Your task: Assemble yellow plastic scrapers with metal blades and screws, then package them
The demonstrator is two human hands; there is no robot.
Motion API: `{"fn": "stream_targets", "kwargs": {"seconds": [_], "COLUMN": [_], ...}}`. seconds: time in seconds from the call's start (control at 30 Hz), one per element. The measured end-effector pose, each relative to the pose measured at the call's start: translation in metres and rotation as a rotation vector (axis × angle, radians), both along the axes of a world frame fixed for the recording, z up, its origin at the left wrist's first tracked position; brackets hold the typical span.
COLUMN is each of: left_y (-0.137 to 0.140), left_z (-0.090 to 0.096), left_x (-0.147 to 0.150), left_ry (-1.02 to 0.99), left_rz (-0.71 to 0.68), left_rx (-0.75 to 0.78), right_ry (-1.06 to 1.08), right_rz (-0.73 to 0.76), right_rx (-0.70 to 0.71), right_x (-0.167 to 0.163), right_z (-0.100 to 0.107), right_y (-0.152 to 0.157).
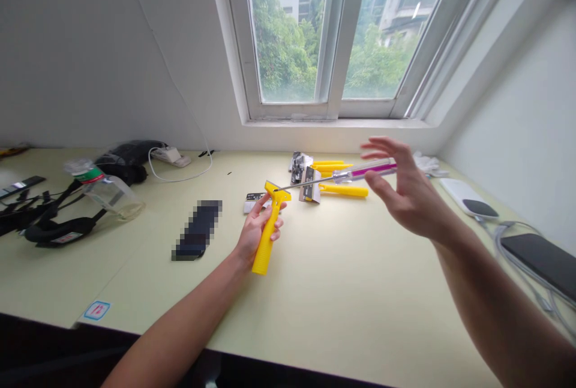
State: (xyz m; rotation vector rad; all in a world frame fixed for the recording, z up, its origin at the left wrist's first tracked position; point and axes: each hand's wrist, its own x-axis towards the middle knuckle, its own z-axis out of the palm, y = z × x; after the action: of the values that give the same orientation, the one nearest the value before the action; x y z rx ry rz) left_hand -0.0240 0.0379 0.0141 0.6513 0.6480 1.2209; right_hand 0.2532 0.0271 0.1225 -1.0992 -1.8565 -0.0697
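My left hand [260,227] is closed around the yellow handle of a scraper [266,244], its T-shaped head pointing up and away from me. A screwdriver [366,170] with a clear and purple handle reaches across from the right, its thin metal shaft ending at the scraper's head. The rear of that handle lies between the thumb and palm of my right hand [405,193]. The fingers of this hand are spread and slightly blurred, so how firmly they grip cannot be told. A small black-and-white packet [255,202] lies behind my left hand.
More yellow scrapers [344,190] with dark packaging [299,166] lie beyond my hands. At left are a dark pixelated object [198,231], a plastic bottle [110,190] and black straps [58,232]. A white device [468,198], cables and a black phone-like slab [540,259] line the right side.
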Motion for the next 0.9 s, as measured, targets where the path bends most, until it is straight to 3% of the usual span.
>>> {"fn": "stream_targets", "kwargs": {"seconds": [0.07,0.17,0.3,0.4,0.5,0.6,0.73,0.83,0.9], "left_y": [-0.0003,-0.0002,0.0009,0.0009,0.0001,-0.0005,-0.0005,-0.0005,-0.0007], "left_z": [-0.0004,-0.0010,-0.0012,-0.0011,-0.0018,-0.0034,-0.0041,-0.0033,-0.0027], "left_x": [0.0008,0.0011,0.0006,0.0009,0.0018,0.0025,0.0028,0.0033,0.0037], "left_ry": [0.003,0.010,0.036,0.063,0.083,0.099,0.109,0.116,0.121], "left_rz": [-0.001,-0.004,0.015,0.020,0.019,0.003,0.010,0.007,0.015], "left_rx": [-0.002,-0.012,-0.009,-0.004,0.008,0.031,0.033,0.043,0.039], "right_ry": [0.000,0.049,0.017,0.006,-0.009,0.054,0.043,0.123,0.089], "right_rz": [0.037,-0.038,0.081,-0.011,0.045,-0.044,0.080,-0.014,0.009], "right_rx": [0.021,0.081,0.050,0.066,0.027,0.072,0.024,0.103,0.083], "right_x": [-0.0017,-0.0045,-0.0056,-0.0037,-0.0007,0.0011,-0.0011,-0.0041,-0.0048], "right_z": [-0.0008,-0.0029,-0.0057,-0.0063,-0.0057,-0.0051,-0.0060,-0.0077,-0.0084], "right_y": [-0.0007,-0.0010,0.0021,0.0051,0.0068,0.0067,0.0051,0.0035,0.0029]}}
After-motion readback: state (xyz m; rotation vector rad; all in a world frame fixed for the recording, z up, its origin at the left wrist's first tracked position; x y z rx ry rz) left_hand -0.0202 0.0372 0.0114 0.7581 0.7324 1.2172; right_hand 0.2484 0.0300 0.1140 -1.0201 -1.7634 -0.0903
